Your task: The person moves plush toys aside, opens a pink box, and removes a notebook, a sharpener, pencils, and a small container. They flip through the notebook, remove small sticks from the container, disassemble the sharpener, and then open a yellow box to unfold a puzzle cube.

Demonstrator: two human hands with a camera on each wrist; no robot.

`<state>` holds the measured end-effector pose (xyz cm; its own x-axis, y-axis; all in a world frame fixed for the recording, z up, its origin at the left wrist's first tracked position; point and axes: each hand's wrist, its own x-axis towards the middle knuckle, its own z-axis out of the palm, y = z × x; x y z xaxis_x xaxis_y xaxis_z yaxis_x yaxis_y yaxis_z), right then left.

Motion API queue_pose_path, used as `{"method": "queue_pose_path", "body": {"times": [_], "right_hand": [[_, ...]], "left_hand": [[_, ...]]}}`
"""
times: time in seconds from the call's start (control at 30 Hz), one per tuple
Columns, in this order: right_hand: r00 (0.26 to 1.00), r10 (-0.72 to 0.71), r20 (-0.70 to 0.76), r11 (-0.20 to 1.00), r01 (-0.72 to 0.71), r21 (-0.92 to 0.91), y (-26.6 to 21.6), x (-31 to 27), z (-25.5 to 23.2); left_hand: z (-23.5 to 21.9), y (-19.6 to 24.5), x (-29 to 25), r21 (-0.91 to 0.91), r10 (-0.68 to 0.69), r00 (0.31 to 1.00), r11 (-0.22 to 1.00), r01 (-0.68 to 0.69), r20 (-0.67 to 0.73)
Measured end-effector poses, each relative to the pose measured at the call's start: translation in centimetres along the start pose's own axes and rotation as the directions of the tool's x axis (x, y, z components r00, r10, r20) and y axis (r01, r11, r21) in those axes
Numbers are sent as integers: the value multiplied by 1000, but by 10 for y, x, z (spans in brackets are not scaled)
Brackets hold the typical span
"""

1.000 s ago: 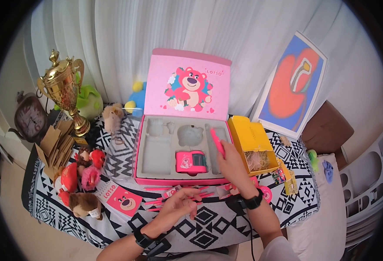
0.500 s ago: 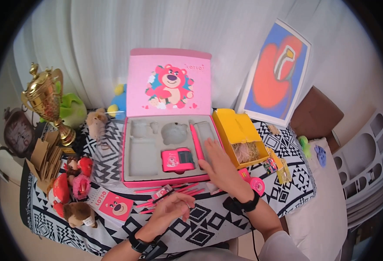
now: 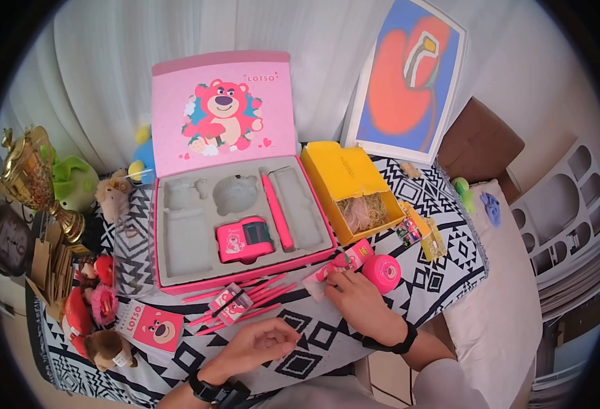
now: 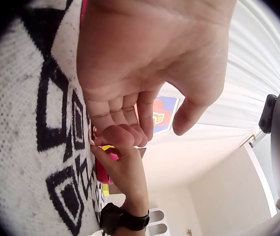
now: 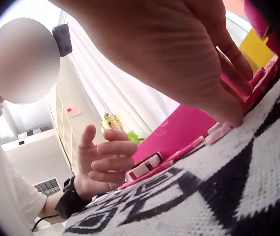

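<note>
My right hand (image 3: 364,307) reaches down with its fingertips at a flat pink packet (image 3: 344,264) with a strawberry print; in the right wrist view a gap shows between thumb and fingers. A round pink case (image 3: 381,274) lies just beyond that hand. My left hand (image 3: 259,346) hovers near the cloth, fingers loosely curled, holding nothing. Beyond it are several pink pencils (image 3: 266,294) and a small boxed eraser-like item (image 3: 232,304). The open pink box (image 3: 245,278) has a grey moulded insert holding a pink sharpener-like device (image 3: 245,240) and a long pink pen-shaped piece (image 3: 277,211) in a slot.
A yellow box (image 3: 347,170) with straw filling stands right of the pink box. At left are a bear notebook (image 3: 153,326), plush toys (image 3: 112,349), folded cardboard (image 3: 48,266) and a gold trophy (image 3: 34,177). A framed picture (image 3: 405,82) leans at the back.
My right hand let go of the long pink piece in the insert's slot and came down to the strawberry packet at the front. The head view swung right; my left hand stays loosely curled.
</note>
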<state>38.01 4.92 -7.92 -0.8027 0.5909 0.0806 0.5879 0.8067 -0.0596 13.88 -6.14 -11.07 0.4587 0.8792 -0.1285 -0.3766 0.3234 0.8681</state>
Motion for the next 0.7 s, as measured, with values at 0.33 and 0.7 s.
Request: {"method": "queue_pose_path", "body": {"times": [0.33,0.7], "right_hand": [[856,-474,-209,852,505,137,-28,-25,-38],[929,-355,-108,687,337,644,-32,-39,-43]], "left_hand": [[-2,-4,7,-104,-264,963,961,258,-52],[-5,7,0,391,140,989,914,-110,-47]]}}
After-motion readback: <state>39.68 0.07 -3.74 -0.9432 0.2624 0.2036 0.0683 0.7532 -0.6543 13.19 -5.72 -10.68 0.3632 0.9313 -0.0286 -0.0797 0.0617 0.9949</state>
